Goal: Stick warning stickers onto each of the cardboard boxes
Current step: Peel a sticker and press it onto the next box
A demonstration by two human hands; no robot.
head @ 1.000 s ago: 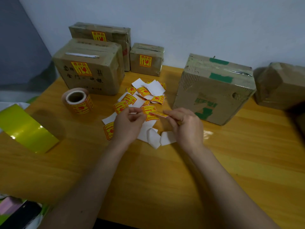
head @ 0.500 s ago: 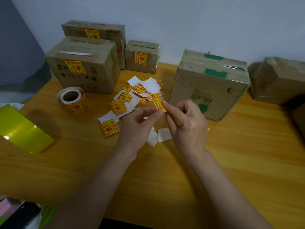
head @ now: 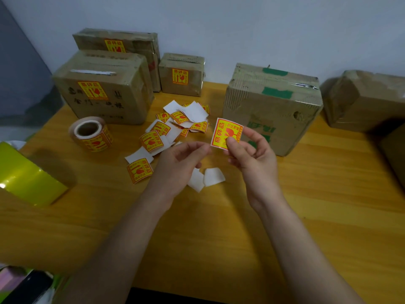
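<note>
My right hand (head: 252, 156) pinches a peeled yellow-and-red warning sticker (head: 226, 133) by its lower edge and holds it upright, just left of the unlabelled box with green tape (head: 274, 106). My left hand (head: 177, 163) is beside it, thumb and finger pinched on a thin white backing paper (head: 178, 143). Three boxes at the back left carry stickers: a large one (head: 103, 88), a flat one behind it (head: 122, 40) and a small one (head: 182, 73). A taped brown box (head: 361, 102) at the right shows no sticker.
A sticker roll (head: 91, 134) stands left of a pile of loose stickers and white backings (head: 182, 121) on the wooden table (head: 219, 238). A yellow-green tape roll (head: 26, 176) lies at the left edge. A dark phone (head: 28, 286) sits at the bottom left.
The sticker has come off its backing. My right hand lifted it up and to the right, face toward me, while my left hand stayed with the backing.
</note>
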